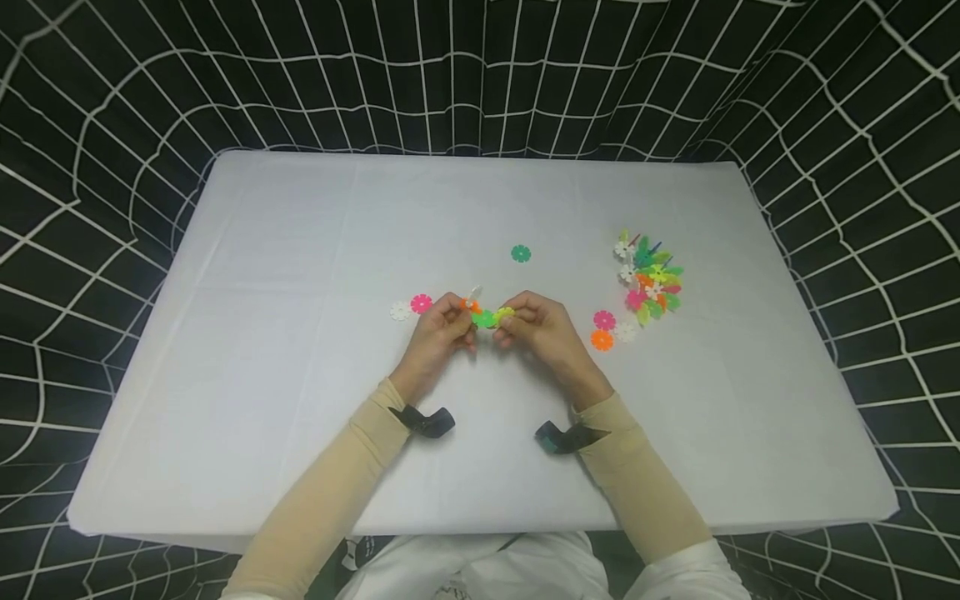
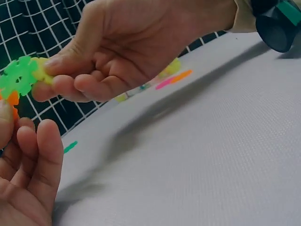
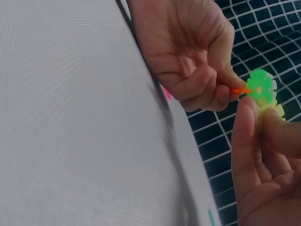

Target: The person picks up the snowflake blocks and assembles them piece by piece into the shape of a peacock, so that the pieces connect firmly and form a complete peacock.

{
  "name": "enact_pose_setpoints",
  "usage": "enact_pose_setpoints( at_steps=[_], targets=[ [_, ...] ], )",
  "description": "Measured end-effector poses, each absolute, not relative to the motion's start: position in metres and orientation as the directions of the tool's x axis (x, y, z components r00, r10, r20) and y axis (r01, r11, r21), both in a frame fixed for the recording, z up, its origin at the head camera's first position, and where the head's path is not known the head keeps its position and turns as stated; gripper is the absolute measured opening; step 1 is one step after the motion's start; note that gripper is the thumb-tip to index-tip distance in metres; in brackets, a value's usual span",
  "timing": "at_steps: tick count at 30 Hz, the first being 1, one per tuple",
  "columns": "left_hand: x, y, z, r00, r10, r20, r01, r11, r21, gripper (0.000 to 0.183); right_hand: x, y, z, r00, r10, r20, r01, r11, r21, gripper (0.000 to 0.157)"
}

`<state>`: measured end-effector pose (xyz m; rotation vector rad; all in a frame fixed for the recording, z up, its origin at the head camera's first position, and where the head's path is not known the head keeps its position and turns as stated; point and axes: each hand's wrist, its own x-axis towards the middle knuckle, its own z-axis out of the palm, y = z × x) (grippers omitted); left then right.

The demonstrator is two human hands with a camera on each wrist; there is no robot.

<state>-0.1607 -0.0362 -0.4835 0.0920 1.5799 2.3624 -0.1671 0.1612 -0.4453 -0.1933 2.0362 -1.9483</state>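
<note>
Above the middle of the table both hands meet at a short chain of notched plastic discs. My left hand (image 1: pixel 441 327) pinches an orange disc (image 1: pixel 470 306), and a whitish disc (image 1: pixel 475 292) stands up beside it. In the chain's middle sits a bright green disc (image 2: pixel 19 75), joined to the orange one. My right hand (image 1: pixel 542 325) pinches a yellow disc (image 3: pixel 273 110) between thumb and fingers; its edge meets the green disc. Fingers partly hide the orange and yellow discs.
A cluster of many-coloured joined discs (image 1: pixel 652 279) lies to the right. Near it are a pink disc (image 1: pixel 604 320), an orange loose disc (image 1: pixel 602 340) and a white disc (image 1: pixel 625 332). A dark green disc (image 1: pixel 521 253) lies farther back. Another pink disc (image 1: pixel 422 303) and white disc (image 1: pixel 401 311) lie left.
</note>
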Motion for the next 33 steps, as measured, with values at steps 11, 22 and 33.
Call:
enact_pose_setpoints(
  at_steps=[11, 22, 33],
  targets=[
    [-0.160, -0.035, -0.482, -0.968, 0.246, -0.049, -0.108, -0.229, 0.967, 0.016, -0.166, 0.159, -0.443, -0.956, -0.261, -0.130, 0.111, 0.087, -0.990, 0.012],
    [-0.162, -0.037, -0.483, -0.954, 0.287, -0.081, -0.167, -0.290, 0.942, 0.008, -0.167, 0.164, -0.439, -0.944, -0.294, -0.151, 0.125, 0.107, -0.986, 0.017],
    [-0.161, -0.038, -0.481, -0.944, 0.309, -0.112, -0.228, -0.370, 0.901, 0.011, -0.170, 0.177, -0.439, -0.936, -0.300, -0.183, 0.113, 0.236, -0.965, 0.025]
  ],
)
